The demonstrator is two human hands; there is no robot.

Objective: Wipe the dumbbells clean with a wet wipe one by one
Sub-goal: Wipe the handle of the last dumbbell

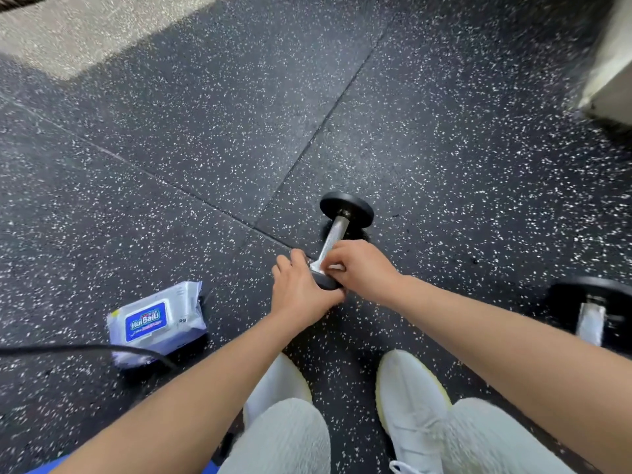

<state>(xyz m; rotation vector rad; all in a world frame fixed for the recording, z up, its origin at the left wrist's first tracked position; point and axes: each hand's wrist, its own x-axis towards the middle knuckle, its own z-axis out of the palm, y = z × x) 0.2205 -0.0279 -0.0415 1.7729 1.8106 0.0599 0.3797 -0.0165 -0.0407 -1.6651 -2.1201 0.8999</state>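
Dumbbell on the floor ahead of the shoes looks heavy, rigid and apt to roll: left hand grips its near head, steadying it, while right hand pinches the soft wipe against the metal bar.

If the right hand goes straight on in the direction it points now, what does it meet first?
Probably the left hand: the right hand, holding a white wipe on the dumbbell handle, points left across it, and the left hand grips the near head right beside it. Depth is unclear.
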